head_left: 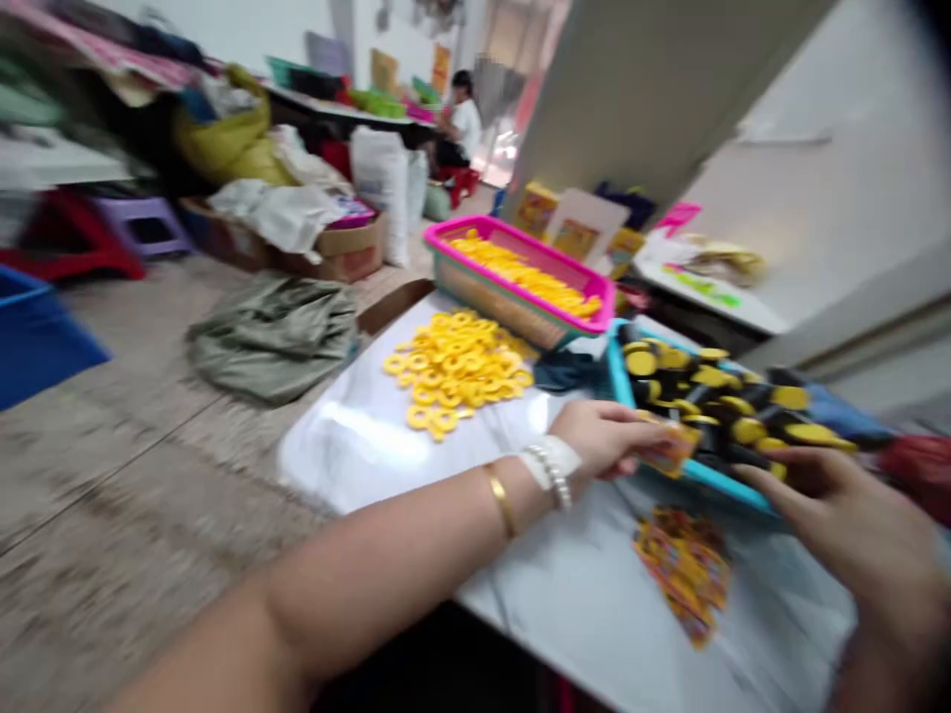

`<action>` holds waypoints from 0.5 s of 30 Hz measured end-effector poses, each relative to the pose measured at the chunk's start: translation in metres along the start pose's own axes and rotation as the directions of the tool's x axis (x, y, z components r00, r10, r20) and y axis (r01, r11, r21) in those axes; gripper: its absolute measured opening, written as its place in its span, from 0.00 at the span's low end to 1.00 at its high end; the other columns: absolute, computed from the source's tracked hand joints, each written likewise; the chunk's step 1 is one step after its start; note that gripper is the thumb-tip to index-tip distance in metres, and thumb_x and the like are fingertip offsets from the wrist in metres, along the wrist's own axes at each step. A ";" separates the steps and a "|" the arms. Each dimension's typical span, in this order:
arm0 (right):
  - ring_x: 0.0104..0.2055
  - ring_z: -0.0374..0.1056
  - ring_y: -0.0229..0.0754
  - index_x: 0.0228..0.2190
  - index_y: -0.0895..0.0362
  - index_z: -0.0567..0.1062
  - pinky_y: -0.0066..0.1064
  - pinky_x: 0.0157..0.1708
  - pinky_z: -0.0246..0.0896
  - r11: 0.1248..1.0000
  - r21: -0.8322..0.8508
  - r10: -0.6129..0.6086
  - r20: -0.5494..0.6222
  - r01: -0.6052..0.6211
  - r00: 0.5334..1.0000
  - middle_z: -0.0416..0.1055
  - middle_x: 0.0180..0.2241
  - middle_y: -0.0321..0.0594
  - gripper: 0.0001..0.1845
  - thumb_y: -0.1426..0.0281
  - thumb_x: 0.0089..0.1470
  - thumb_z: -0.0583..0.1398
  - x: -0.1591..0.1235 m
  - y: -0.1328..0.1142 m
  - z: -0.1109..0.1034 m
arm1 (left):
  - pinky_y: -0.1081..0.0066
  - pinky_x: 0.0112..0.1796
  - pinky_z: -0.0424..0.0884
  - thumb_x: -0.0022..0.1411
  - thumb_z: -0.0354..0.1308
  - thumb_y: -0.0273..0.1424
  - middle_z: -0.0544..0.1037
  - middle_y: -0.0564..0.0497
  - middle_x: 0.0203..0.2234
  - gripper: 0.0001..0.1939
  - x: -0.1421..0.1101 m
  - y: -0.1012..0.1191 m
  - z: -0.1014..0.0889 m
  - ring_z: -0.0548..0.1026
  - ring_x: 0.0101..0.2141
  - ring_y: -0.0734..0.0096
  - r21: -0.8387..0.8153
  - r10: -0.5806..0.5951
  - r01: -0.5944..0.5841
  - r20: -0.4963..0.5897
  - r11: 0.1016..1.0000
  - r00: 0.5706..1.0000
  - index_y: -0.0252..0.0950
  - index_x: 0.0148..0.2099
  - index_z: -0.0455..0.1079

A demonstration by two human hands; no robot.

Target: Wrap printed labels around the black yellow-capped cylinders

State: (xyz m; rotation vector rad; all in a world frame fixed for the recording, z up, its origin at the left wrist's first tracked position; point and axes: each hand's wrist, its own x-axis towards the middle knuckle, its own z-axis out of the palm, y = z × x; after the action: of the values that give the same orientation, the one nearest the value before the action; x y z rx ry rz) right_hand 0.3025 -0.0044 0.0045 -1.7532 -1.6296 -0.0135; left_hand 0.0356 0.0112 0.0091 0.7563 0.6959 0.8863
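My left hand (601, 436), with a bead bracelet and a gold bangle at its wrist, pinches a small yellow-orange printed card (673, 448) over the near rim of a light-blue basket (724, 485). Black pieces with round yellow ends (709, 376) fill that basket. At its near right side is my right hand (854, 515), thumb and fingers apart against the black and yellow pieces; motion blurs it. A pile of similar printed cards (685, 569) lies on the white table (565, 574) between and below my hands.
Yellow rings (461, 366) are heaped on the table's left part. Behind them stands a pink-rimmed basket (520, 238) of yellow parts. A grey-green cloth sack (274, 337) and a blue bin (45, 337) are on the floor. A person (465, 124) sits far back.
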 end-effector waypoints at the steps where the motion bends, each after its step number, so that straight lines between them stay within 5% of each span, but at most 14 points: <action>1: 0.26 0.71 0.49 0.28 0.49 0.79 0.41 0.24 0.64 0.996 -0.073 0.053 -0.046 -0.056 0.998 0.75 0.25 0.43 0.11 0.60 0.45 0.73 0.000 0.000 -0.017 | 0.78 0.16 0.54 0.59 0.67 0.30 0.80 0.47 0.28 0.08 0.003 0.002 0.005 0.62 0.15 0.86 -0.019 -0.011 0.012 0.041 1.000 0.999 0.28 0.36 0.76; 3: 0.27 0.72 0.50 0.30 0.50 0.79 0.42 0.26 0.64 0.992 -0.044 0.113 -0.163 -0.122 0.980 0.76 0.25 0.43 0.14 0.60 0.42 0.74 -0.004 -0.011 -0.031 | 0.78 0.14 0.45 0.58 0.68 0.29 0.79 0.49 0.25 0.08 0.007 0.005 0.007 0.58 0.12 0.89 -0.065 -0.011 0.014 0.045 0.998 0.999 0.29 0.32 0.75; 6: 0.30 0.74 0.45 0.35 0.51 0.79 0.38 0.31 0.71 0.935 0.353 0.124 -0.249 -0.030 0.961 0.77 0.30 0.40 0.16 0.60 0.44 0.73 -0.015 -0.043 -0.022 | 0.80 0.13 0.43 0.56 0.69 0.28 0.79 0.48 0.25 0.08 0.007 0.008 0.003 0.60 0.12 0.89 -0.124 -0.026 0.031 0.039 0.992 0.999 0.28 0.32 0.75; 11: 0.30 0.76 0.42 0.38 0.50 0.79 0.37 0.33 0.77 0.671 0.740 0.008 0.051 -0.043 0.999 0.76 0.34 0.36 0.15 0.63 0.47 0.72 -0.034 -0.085 0.003 | 0.85 0.12 0.46 0.60 0.63 0.22 0.75 0.52 0.23 0.03 0.004 0.012 0.002 0.59 0.12 0.91 -0.208 -0.134 0.142 0.054 0.968 0.990 0.28 0.33 0.73; 15: 0.30 0.74 0.40 0.38 0.51 0.79 0.33 0.30 0.73 0.739 0.674 -0.046 0.069 -0.012 0.997 0.75 0.32 0.36 0.13 0.65 0.49 0.71 -0.037 -0.087 0.008 | 0.85 0.11 0.44 0.64 0.58 0.20 0.74 0.53 0.23 0.05 0.005 0.015 0.003 0.57 0.12 0.91 -0.239 -0.127 0.142 0.078 0.960 0.989 0.28 0.33 0.70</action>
State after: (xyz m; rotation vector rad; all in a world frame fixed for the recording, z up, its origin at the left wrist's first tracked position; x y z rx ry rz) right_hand 0.2158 -0.0380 0.0241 -1.1723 -1.4445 0.5851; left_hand 0.0339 0.0210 0.0221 0.5076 0.5640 0.8037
